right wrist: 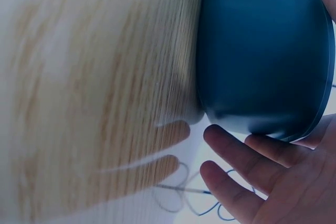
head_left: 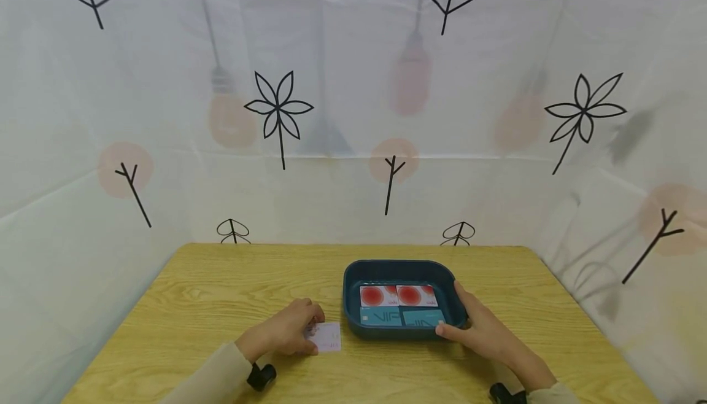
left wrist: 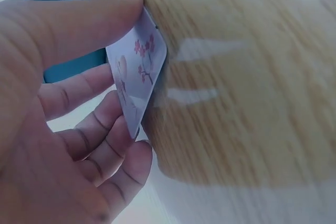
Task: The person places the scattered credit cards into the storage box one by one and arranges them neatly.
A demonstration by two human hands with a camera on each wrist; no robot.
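Observation:
My left hand (head_left: 284, 329) pinches a white card (head_left: 327, 337) between thumb and fingers, just above or at the table left of a dark teal tray (head_left: 397, 333). Pink blossoms are printed on this card (left wrist: 140, 69) in the left wrist view, where it stands tilted to the wood. At the tray's right front corner, my right hand (head_left: 488, 333) holds it, thumb at the front rim and fingers along the right side. Inside the tray lie two white cards with red circles (head_left: 378, 296) and two blue VIP cards (head_left: 381, 316), in two rows.
Under everything is a wood-grain table (head_left: 248, 275). A white cloth (head_left: 342, 201) with plant and lamp drawings hangs behind it and along both sides. Black wrist devices (head_left: 261, 377) sit on both wrists. A thin cable (right wrist: 207, 208) shows beyond the table in the right wrist view.

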